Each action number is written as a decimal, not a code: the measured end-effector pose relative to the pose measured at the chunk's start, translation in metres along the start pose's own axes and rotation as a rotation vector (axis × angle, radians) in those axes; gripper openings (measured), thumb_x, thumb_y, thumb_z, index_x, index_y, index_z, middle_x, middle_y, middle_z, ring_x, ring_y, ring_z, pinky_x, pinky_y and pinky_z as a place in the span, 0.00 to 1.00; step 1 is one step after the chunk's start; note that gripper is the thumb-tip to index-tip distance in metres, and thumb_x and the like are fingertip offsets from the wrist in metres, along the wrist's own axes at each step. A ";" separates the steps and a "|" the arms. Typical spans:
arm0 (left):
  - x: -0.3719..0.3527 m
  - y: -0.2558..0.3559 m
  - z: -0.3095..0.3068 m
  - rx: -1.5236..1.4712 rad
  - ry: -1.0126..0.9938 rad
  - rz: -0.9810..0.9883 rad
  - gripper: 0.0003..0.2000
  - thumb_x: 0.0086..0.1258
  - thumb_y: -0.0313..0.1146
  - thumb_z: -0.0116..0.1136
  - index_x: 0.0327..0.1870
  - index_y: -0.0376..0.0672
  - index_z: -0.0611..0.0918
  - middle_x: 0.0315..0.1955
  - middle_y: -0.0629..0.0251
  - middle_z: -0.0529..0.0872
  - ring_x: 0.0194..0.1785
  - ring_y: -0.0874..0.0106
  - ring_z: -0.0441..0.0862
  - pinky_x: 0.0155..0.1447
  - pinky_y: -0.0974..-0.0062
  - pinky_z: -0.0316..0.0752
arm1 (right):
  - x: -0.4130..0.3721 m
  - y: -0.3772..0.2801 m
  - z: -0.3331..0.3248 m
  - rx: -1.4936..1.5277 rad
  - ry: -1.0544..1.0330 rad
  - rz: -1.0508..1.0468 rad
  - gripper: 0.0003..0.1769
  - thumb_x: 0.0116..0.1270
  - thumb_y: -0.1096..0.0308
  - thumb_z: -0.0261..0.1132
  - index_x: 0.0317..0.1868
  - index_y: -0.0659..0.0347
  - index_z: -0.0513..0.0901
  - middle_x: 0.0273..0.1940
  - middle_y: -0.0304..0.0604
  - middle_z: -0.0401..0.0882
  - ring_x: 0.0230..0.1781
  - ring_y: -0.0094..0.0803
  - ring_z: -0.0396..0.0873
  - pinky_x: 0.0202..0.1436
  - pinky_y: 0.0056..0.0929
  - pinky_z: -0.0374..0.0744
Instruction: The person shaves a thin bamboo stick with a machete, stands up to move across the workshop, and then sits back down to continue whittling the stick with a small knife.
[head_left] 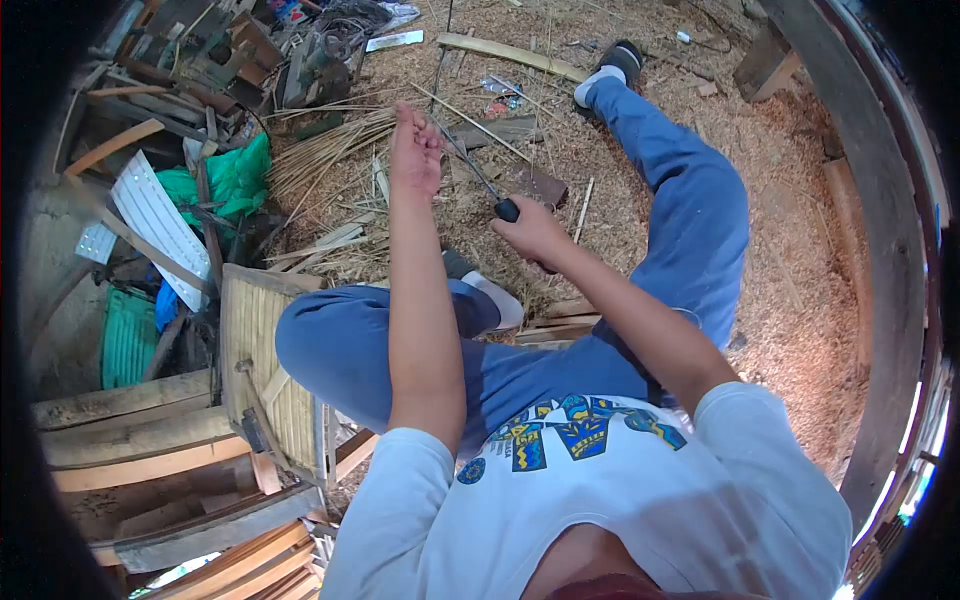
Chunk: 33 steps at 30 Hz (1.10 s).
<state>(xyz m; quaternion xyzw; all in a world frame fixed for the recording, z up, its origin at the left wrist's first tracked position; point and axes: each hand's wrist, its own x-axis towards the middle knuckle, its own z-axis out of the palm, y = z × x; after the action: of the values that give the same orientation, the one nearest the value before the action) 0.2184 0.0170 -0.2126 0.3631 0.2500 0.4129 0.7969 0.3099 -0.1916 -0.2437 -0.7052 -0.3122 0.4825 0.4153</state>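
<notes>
My right hand [535, 237] is wrapped round the black handle of a long, thin-shafted tool [472, 167]. Its dark narrow shaft slants up and left toward my left hand [415, 155]; whether it is a blade seen edge-on I cannot tell. The left hand is raised, thumb stretched out and fingers loosely curled, with nothing visible in it. The far end of the shaft comes right beside those fingers. Below and beyond both hands, many thin split strips [325, 150] lie in a loose bundle on the floor.
Wood shavings [790, 260] cover the ground around my bent legs. A slatted wooden panel [255, 350] stands at my left, with a hammer-like tool [262, 420] against it. Planks [150, 440], green sheeting [235, 180] and scrap fill the left side. A thick beam [880, 200] curves along the right.
</notes>
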 end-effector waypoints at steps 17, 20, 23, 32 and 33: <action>-0.069 0.006 0.039 0.076 0.106 0.200 0.26 0.85 0.59 0.41 0.39 0.42 0.73 0.33 0.63 0.76 0.41 0.65 0.77 0.60 0.57 0.77 | -0.003 0.077 -0.024 -0.088 0.063 0.074 0.17 0.66 0.59 0.69 0.46 0.62 0.78 0.21 0.38 0.74 0.14 0.29 0.73 0.17 0.35 0.71; -0.073 0.021 0.049 0.102 0.288 0.355 0.12 0.88 0.40 0.43 0.43 0.43 0.73 0.32 0.66 0.74 0.38 0.68 0.76 0.58 0.59 0.80 | -0.006 0.059 -0.030 0.017 -0.004 0.114 0.24 0.64 0.49 0.70 0.46 0.64 0.83 0.27 0.49 0.83 0.21 0.37 0.83 0.25 0.38 0.79; -0.092 0.019 0.040 0.096 0.347 0.353 0.12 0.88 0.40 0.42 0.43 0.43 0.72 0.28 0.70 0.69 0.32 0.73 0.70 0.53 0.62 0.80 | -0.012 0.032 -0.037 0.090 -0.116 0.053 0.29 0.67 0.43 0.70 0.47 0.64 0.82 0.25 0.45 0.81 0.19 0.32 0.80 0.22 0.34 0.76; -0.117 -0.010 0.070 0.176 0.414 0.403 0.23 0.89 0.47 0.45 0.27 0.49 0.63 0.15 0.77 0.55 0.19 0.80 0.49 0.24 0.74 0.47 | -0.010 0.021 -0.018 0.178 -0.275 -0.065 0.27 0.77 0.41 0.62 0.40 0.61 0.79 0.20 0.34 0.72 0.14 0.23 0.70 0.17 0.28 0.69; -0.117 -0.004 0.075 0.186 0.373 0.444 0.23 0.89 0.47 0.45 0.27 0.49 0.63 0.15 0.77 0.54 0.19 0.80 0.50 0.24 0.74 0.47 | -0.010 0.024 -0.019 0.212 -0.284 -0.055 0.30 0.76 0.38 0.63 0.44 0.63 0.81 0.19 0.35 0.73 0.14 0.24 0.71 0.17 0.30 0.70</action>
<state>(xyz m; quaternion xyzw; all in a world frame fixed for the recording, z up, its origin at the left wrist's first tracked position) 0.2104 -0.1108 -0.1583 0.3983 0.3433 0.6119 0.5909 0.3256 -0.2164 -0.2568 -0.5733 -0.3342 0.5961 0.4519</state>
